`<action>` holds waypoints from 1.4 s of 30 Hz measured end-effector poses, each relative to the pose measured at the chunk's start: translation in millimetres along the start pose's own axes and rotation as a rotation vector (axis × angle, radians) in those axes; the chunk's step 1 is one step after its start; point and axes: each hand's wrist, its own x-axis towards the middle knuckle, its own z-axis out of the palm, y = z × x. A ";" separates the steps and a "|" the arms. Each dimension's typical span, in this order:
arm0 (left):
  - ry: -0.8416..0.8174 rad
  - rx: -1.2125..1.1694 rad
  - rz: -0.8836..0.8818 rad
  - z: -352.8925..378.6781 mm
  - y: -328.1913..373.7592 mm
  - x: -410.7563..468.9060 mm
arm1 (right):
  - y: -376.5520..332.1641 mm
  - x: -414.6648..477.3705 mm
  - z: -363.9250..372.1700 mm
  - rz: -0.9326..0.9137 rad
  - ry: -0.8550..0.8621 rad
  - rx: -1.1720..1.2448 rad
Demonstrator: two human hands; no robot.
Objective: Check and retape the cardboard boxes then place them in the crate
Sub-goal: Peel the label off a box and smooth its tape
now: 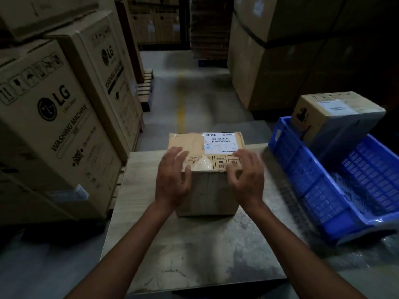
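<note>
Washing-machine cartons (54, 117) stack high on the left, crowding the left edge of the counter (194, 255). My left hand (172, 180) and right hand (248, 180) hover at the near top corners of the labelled cardboard box (207, 190) mid-counter. My fingers (172, 153) are spread and loosely bent, gripping nothing; blur hides any contact. Right of it, the blue crate (302, 169) holds a second box (334, 117). Tall cartons (280, 61) wall the far right, with grey floor (183, 83) beyond.
</note>
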 end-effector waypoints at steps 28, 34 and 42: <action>-0.497 0.358 0.034 6.0 10.5 35.4 | -11.1 24.0 13.7 -0.139 -0.475 -0.459; -0.571 0.334 -0.026 14.2 7.6 54.9 | -12.2 55.1 18.5 -0.106 -0.600 -0.528; -0.566 0.323 0.135 5.3 -10.4 76.8 | -3.0 70.2 17.6 -0.200 -0.625 -0.539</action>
